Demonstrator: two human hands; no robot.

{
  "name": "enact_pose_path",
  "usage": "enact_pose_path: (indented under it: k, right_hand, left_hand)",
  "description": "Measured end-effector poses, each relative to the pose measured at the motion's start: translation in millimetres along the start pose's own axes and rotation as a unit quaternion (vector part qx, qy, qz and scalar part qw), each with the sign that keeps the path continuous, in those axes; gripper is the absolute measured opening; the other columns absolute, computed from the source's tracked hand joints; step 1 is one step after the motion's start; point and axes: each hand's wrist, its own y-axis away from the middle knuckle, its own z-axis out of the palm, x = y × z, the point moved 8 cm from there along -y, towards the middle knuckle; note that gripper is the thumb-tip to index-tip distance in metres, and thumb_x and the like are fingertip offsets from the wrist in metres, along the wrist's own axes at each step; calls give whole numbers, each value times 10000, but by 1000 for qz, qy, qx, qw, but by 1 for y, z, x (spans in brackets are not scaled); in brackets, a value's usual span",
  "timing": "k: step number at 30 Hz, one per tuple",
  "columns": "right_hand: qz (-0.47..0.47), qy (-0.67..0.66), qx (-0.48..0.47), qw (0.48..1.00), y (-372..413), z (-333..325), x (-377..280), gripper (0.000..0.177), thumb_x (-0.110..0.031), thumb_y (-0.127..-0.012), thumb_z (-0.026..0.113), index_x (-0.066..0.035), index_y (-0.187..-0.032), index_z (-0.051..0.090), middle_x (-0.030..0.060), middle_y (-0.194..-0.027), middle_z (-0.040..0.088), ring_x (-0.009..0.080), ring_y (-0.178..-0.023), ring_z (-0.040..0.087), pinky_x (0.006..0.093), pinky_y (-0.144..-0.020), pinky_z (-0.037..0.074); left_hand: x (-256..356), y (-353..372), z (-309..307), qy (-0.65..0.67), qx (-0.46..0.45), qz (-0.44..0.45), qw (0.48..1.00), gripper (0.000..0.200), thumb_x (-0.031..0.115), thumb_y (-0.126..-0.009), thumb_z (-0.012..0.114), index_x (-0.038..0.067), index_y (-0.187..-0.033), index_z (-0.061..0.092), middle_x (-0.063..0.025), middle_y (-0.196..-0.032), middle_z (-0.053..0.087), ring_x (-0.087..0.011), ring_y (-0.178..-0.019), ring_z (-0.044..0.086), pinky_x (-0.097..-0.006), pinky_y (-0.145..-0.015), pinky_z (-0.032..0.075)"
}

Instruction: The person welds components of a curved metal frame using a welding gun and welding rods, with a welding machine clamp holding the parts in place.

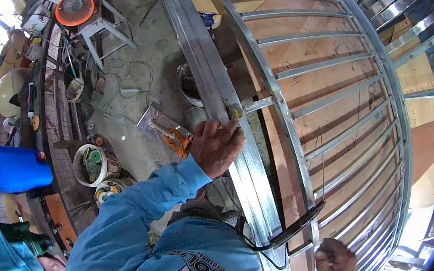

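Note:
My left hand (pixel 218 145) rests on a long galvanised metal channel (pixel 205 60), its fingers curled and pressed together. A small yellowish patch (pixel 236 110) shows right at its fingertips; I cannot tell what the fingers hold. My right hand (pixel 335 269) is closed beside the slatted metal frame (pixel 286 111), its grip hidden by the curled fingers. Between my hands, a dark welding electrode holder (pixel 298 226) lies across the metal members, its black cable looping toward my body. A thin rod (pixel 323 174) sticks up from its far end.
Plywood sheets (pixel 314 66) lie under the curved frame. On the floor at left are an orange clamp-like tool (pixel 177 140), a white bucket (pixel 93 166) and loose cable (pixel 130 83). A blue jerrycan (pixel 12 170) and a stool (pixel 104 30) with an orange round object (pixel 74 9) stand farther left.

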Motion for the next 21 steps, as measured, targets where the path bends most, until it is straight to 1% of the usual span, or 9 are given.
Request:
enact_pose_path:
  k: [2, 3, 6, 7, 8, 13, 17, 19, 21]
  right_hand:
    - [46, -217, 139, 965, 16, 45, 33, 459, -220, -998, 652, 76, -1327, 530, 148, -1052, 670, 164, -789, 647, 286, -661, 541]
    - [58, -245, 143, 957, 11, 61, 37, 543, -161, -998, 642, 73, -1434, 419, 165, -1085, 665, 151, -796, 647, 274, -662, 547]
    - [40, -264, 270, 925, 14, 99, 31, 638, -97, -957, 690, 66, -1483, 368, 186, -1123, 652, 165, -801, 647, 288, -680, 546]
    - [69, -152, 224, 960, 11, 100, 17, 698, -116, -954, 703, 61, -1508, 317, 205, -1193, 621, 180, -829, 654, 290, -700, 542]
    - [51, -242, 235, 940, 8, 116, 36, 760, -137, -950, 715, 57, -1528, 262, 216, -1178, 632, 190, -831, 673, 301, -697, 547]
    - [68, -136, 198, 968, -12, 110, 24, 987, -292, -864, 801, 56, -1553, 185, 160, -799, 660, 260, -702, 682, 382, -634, 540]
    - [115, -52, 173, 977, -23, 108, 23, 911, -357, -850, 825, 8, -1513, 317, 169, -812, 682, 231, -715, 686, 373, -612, 526]
    - [36, -19, 248, 968, -24, 106, 41, 793, -359, -848, 828, 7, -1407, 401, 153, -772, 655, 225, -684, 654, 362, -601, 510]
    - [129, -71, 235, 961, -21, 96, 45, 693, -346, -793, 853, 28, -1234, 471, 157, -757, 639, 307, -662, 648, 406, -618, 513]
  left_hand:
    - [1, 0, -3, 2, 9, 3, 1000, 289, 204, -824, 766, 110, -1064, 635, -91, -1260, 618, -295, -934, 550, -505, -811, 451]
    - [1, 1, -3, 3, 16, 1, 1000, 289, 209, -824, 770, 111, -1063, 642, -89, -1261, 619, -292, -942, 545, -499, -817, 450]
    - [0, 2, -1, -1, 33, -3, 999, 338, 217, -795, 804, 130, -1077, 640, -57, -1262, 624, -298, -942, 552, -499, -810, 448]
    - [0, 3, 0, -2, 36, -3, 999, 364, 218, -781, 819, 139, -1085, 635, -41, -1262, 627, -303, -938, 558, -502, -804, 448]
    - [0, 3, 0, -10, 34, -3, 999, 356, 214, -783, 818, 140, -1083, 642, -37, -1265, 625, -302, -938, 557, -498, -804, 446]
    - [0, 3, 2, -20, 31, 1, 999, 325, 205, -783, 820, 147, -1067, 673, -22, -1273, 625, -298, -934, 554, -486, -806, 437]
    - [1, 1, 3, -26, 17, 0, 1000, 290, 228, -799, 815, 129, -1035, 680, -33, -1269, 626, -288, -968, 524, -490, -832, 435]
    - [-1, 2, 2, -10, 30, -1, 999, 315, 211, -781, 823, 145, -1052, 675, -23, -1259, 639, -299, -935, 552, -489, -808, 439]
    - [-2, 0, -1, 5, 35, -6, 999, 321, 202, -774, 824, 150, -1053, 672, -19, -1246, 650, -301, -927, 563, -487, -802, 439]
